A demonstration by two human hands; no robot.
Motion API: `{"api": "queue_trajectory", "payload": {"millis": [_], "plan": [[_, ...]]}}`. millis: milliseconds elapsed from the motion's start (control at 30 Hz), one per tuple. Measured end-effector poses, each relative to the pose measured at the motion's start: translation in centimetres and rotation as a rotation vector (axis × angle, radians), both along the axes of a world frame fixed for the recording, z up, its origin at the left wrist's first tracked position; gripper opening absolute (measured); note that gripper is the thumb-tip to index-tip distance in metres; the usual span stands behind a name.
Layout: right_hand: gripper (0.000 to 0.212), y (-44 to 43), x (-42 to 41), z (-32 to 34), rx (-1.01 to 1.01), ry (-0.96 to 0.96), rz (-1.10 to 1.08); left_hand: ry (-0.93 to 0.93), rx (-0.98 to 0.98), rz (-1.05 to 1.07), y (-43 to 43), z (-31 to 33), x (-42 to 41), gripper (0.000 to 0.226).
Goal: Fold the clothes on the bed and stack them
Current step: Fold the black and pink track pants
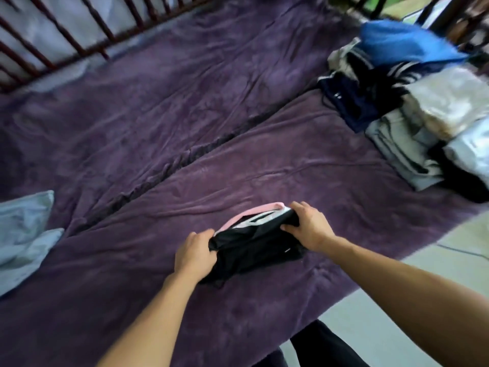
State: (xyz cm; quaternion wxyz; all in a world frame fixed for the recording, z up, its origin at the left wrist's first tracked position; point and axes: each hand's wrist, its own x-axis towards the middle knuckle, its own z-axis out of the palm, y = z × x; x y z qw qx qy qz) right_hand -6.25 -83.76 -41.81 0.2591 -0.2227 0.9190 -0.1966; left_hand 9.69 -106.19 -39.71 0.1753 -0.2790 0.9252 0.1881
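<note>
At 6 o'clock in the view, near the front edge of a bed (pixel 185 115) spread with a purple blanket, a small black garment (pixel 254 247) is held between two bare hands. A pink and white edge shows along its far side; whether this belongs to the garment or to a piece beneath it cannot be told. The left hand (pixel 195 250), at 7 o'clock, is closed round the garment's left end, its fingers curled into the cloth. The right hand (pixel 309 226), at 5 o'clock, is pinching the right end, with its fingers bent over the top and its thumb along the near side. The garment is gathered into a compact bundle resting on the blanket.

At 2 to 3 o'clock, well apart from the hands, folded clothes (pixel 423 123) are stacked in piles of grey, cream, navy and striped pieces. A bright blue garment (pixel 404 43) lies loose on the far pile at 1 o'clock. A pale blue cloth (pixel 23 229), perhaps a pillow, is seen at 9 o'clock, and dark red rails (pixel 66 35) at 11 o'clock.

The step in hand is judged to be the final fold of the black garment. The next move would call for both ends to be kept pinched so the fold holds, and for the bundle to be carried towards 3 o'clock and set squarely on a pile.
</note>
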Motion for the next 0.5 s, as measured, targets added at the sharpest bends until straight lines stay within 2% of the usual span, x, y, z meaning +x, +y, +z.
{"api": "queue_trajectory", "payload": {"millis": [100,233,500], "plan": [[0.032,4.8,2.6,3.7,-0.027,0.022,-0.092,0.011,-0.003,-0.118,3.0,3.5,0.1,0.007],[0.029,11.2,4.1,9.0,-0.053,0.054,-0.209,0.065,-0.002,-0.25,7.2,8.3,-1.7,0.011],[0.026,23.6,1.0,18.1,-0.155,0.184,-0.444,0.215,-0.081,-0.495,17.4,17.1,-11.2,0.017]]}}
